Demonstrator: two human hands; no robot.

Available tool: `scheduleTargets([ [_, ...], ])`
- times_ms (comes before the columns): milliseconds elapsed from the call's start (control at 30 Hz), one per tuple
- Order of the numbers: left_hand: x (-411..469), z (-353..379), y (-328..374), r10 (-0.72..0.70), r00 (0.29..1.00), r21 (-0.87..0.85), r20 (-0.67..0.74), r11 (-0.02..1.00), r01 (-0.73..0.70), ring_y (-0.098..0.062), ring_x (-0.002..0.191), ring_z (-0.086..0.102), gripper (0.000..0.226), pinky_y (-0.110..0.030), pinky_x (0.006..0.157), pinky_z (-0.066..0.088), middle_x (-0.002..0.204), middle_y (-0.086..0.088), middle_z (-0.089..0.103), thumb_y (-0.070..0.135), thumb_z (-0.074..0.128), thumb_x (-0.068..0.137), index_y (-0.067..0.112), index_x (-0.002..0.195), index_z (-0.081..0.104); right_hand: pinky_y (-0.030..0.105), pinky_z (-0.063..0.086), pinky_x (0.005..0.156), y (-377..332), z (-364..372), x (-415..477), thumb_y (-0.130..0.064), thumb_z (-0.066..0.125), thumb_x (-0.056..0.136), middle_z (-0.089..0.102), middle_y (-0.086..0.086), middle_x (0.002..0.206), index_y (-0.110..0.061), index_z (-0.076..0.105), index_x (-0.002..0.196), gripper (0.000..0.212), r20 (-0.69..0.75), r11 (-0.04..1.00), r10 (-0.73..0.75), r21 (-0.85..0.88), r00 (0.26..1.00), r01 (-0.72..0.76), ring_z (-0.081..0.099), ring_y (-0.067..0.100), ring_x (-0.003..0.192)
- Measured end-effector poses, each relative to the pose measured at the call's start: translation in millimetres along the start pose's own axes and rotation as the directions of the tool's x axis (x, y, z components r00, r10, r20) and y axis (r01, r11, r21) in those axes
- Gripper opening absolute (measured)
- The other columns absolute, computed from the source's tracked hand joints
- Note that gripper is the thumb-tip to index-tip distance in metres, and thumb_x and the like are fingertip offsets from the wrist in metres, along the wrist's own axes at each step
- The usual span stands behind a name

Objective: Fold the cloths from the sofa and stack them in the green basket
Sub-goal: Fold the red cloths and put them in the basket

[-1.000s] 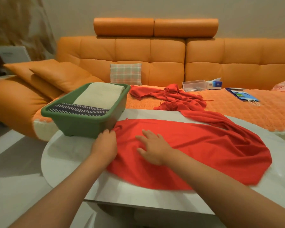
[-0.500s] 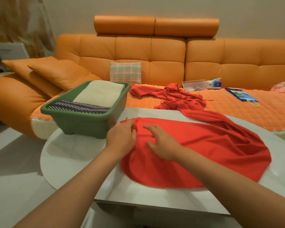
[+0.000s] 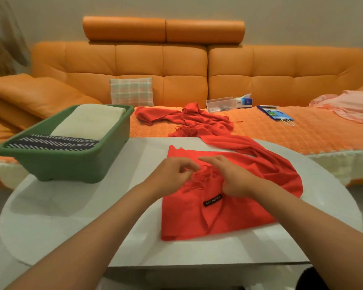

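Red scarf (image 3: 228,218) is lying on the table (image 3: 71,216) near the green basket (image 3: 67,164); our left hand (image 3: 172,174) is pinching its fringe, our right hand (image 3: 233,178) resting loosely open on it, black label (image 3: 213,200) showing "Cashmere".

A home living room: a long orange leather sofa (image 3: 184,65) with 2 headrests (image 3: 164,29) against the wall (image 3: 281,17), a checked cushion (image 3: 131,92) on it, a white table (image 3: 71,206) just in front.
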State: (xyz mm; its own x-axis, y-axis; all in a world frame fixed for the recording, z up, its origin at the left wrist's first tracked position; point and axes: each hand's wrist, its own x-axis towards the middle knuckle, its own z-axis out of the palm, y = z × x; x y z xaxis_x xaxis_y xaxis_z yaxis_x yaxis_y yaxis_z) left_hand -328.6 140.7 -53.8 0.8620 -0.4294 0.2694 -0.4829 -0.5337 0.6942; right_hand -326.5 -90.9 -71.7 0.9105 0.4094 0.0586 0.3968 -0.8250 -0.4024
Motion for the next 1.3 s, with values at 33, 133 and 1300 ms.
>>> scheduleTargets([
  [33, -3.6, -3.8, -3.8, 0.006, 1.0, 0.036, 0.007, 0.999, -0.006, 0.003, 0.07, 0.064, 0.022, -0.011, 0.069, 0.045, 0.072, 0.029, 0.066, 0.009, 0.064, 0.089, 0.027, 0.094, 0.075, 0.041, 0.052, 0.093, -3.0, -1.9, -2.9, 0.008, 0.05, 0.066, 0.033, -0.003, 0.148, -0.05, 0.033, 0.146, 0.1, 0.029, 0.999, -0.017, -0.031, 0.999, 0.017, 0.054, 0.023, 0.121],
  [133, -16.1, -2.3, -14.0, 0.015, 0.986, 0.166, 0.166, 0.985, -0.043, -0.003, 0.076, 0.063, 0.012, -0.021, 0.075, 0.05, 0.082, 0.018, 0.07, 0.018, 0.07, 0.084, 0.028, 0.087, 0.074, 0.032, 0.049, 0.09, -13.4, -5.6, -7.6, 0.005, 0.055, 0.07, 0.042, -0.004, 0.144, -0.041, 0.065, 0.122, 0.07, 0.116, 0.975, -0.104, -0.184, 0.988, 0.124, 0.054, 0.017, 0.122],
  [1300, 44.5, 22.8, -95.5, 0.008, 0.996, 0.582, -0.092, 0.812, 0.047, -0.025, 0.097, 0.048, 0.05, -0.043, 0.084, 0.044, 0.112, -0.004, 0.05, 0.051, 0.029, 0.088, 0.016, 0.115, 0.051, 0.037, 0.048, 0.093, 20.7, -5.6, 59.6, -0.02, 0.05, 0.089, 0.069, 0.01, 0.12, -0.016, 0.07, 0.107, 0.027, -0.316, 0.781, 0.62, 0.339, 0.718, -0.525, 0.061, 0.032, 0.113],
])
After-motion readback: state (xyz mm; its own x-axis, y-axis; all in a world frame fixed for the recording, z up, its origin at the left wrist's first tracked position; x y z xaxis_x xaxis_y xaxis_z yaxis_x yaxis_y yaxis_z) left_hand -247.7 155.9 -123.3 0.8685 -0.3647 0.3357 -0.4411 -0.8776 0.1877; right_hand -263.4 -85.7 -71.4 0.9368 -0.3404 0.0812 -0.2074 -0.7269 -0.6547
